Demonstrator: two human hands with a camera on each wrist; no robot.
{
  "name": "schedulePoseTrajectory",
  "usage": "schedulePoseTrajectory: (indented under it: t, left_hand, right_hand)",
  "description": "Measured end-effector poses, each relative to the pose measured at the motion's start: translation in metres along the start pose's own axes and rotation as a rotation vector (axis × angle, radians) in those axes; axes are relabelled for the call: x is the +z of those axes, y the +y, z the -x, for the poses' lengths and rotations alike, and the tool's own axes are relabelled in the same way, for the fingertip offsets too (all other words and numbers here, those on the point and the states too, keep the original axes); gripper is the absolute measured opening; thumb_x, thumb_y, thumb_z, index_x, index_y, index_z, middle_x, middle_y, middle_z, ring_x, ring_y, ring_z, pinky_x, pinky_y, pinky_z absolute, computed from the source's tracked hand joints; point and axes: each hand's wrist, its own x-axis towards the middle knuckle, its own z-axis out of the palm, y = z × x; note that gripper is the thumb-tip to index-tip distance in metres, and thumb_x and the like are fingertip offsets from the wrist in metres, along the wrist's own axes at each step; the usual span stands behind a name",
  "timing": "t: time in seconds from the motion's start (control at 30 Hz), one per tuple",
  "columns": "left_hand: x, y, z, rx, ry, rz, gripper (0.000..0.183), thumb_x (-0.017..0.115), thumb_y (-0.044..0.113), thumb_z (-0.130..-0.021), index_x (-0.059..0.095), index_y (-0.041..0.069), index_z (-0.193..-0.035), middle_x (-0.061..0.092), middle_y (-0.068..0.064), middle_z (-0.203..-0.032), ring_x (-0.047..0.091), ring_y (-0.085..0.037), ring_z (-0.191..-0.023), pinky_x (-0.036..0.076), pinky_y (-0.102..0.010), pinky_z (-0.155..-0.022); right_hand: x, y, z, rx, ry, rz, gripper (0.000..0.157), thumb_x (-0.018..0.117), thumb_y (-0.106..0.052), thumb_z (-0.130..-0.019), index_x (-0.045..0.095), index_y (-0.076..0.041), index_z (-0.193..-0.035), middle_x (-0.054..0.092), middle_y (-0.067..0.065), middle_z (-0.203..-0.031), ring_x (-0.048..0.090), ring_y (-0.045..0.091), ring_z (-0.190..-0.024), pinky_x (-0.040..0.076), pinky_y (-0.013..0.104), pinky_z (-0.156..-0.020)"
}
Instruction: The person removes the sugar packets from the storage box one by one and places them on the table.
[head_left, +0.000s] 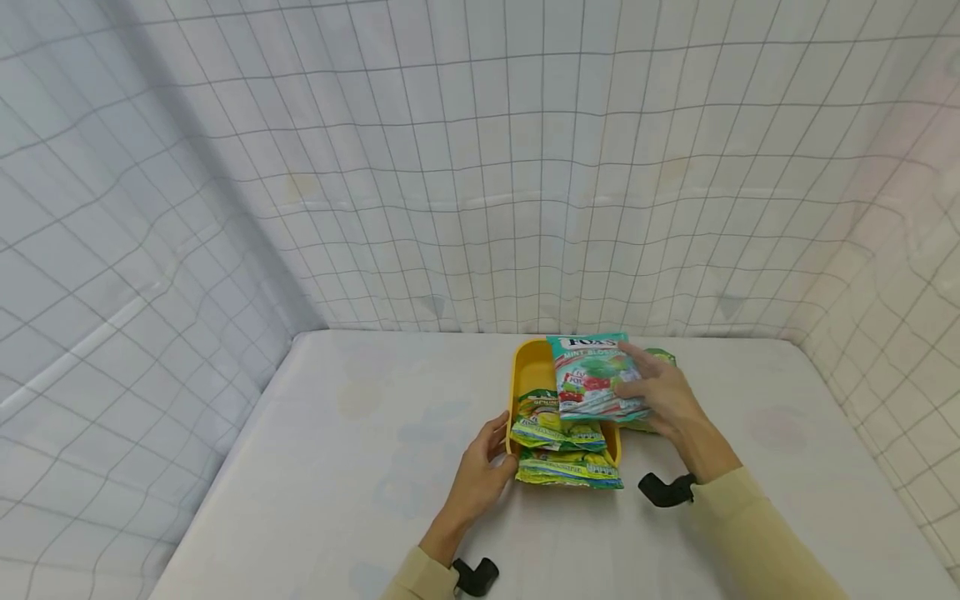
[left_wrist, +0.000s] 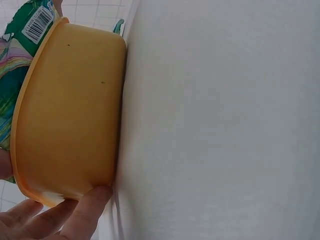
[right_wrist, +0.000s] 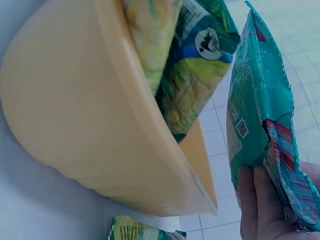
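Note:
A yellow plastic tub [head_left: 522,371] stands on the white table, its smooth outer wall [left_wrist: 70,105] filling much of the left wrist view. My left hand [head_left: 480,473] holds the tub's near left side, fingers [left_wrist: 86,212] against the wall and thumb near the rim. My right hand [head_left: 660,390] grips a teal Fox's candy bag [head_left: 596,379] by its right side, raised over the tub. In the right wrist view that bag [right_wrist: 257,95] is apart from the rim. Inside the tub lies a green-yellow candy bag [head_left: 551,421]; another [head_left: 570,469] overhangs its near edge.
Right of the tub, another green candy bag [head_left: 663,355] lies on the table [head_left: 360,433], partly hidden behind my right hand. White grid-patterned sheeting [head_left: 480,167] rises at the back and both sides. Black wrist mounts [head_left: 666,490] sit at each sleeve cuff.

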Motion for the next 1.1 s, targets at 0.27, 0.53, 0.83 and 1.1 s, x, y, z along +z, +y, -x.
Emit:
schedulePoseTrajectory:
  t: [0.27,0.53,0.83,1.1]
  left_hand:
    - [0.001,-0.001,0.001,-0.007,0.011,0.002,0.065,0.059,0.005,-0.097,0.036,0.008,-0.158,0.047,-0.018,-0.152,0.051,-0.036,-0.133,0.043,-0.055,-0.107]
    - [0.001,-0.001,0.002,-0.002,0.007,-0.007,0.065,0.060,0.006,-0.098,0.036,0.008,-0.158,0.047,-0.018,-0.152,0.051,-0.036,-0.133,0.042,-0.055,-0.108]
    - [0.001,0.001,0.002,0.000,0.014,-0.017,0.065,0.060,0.005,-0.096,0.037,0.008,-0.158,0.048,-0.017,-0.152,0.052,-0.035,-0.132,0.044,-0.054,-0.107]
    - [0.001,0.000,0.001,-0.002,0.010,-0.013,0.066,0.060,0.005,-0.096,0.037,0.008,-0.158,0.048,-0.018,-0.152,0.052,-0.036,-0.132,0.043,-0.055,-0.107]
  right_hand:
    - [-0.013,-0.003,0.003,-0.001,0.036,0.010,0.084,0.066,0.008,-0.092,0.034,-0.025,-0.162,0.008,0.008,-0.170,0.064,0.024,-0.110,0.058,0.039,-0.088]
    - [-0.030,-0.007,0.010,0.013,0.086,0.014,0.086,0.071,0.006,-0.090,0.035,-0.027,-0.161,0.008,0.008,-0.170,0.063,0.017,-0.109,0.058,0.034,-0.086]
    - [-0.055,-0.015,0.015,-0.003,0.101,0.023,0.089,0.073,0.006,-0.088,0.034,-0.028,-0.161,0.005,0.008,-0.170,0.060,0.007,-0.105,0.057,0.024,-0.079]
    - [-0.078,-0.021,0.019,-0.001,0.108,-0.076,0.093,0.075,0.007,-0.087,0.031,-0.024,-0.162,0.006,0.014,-0.169,0.065,0.003,-0.099,0.057,0.023,-0.082]
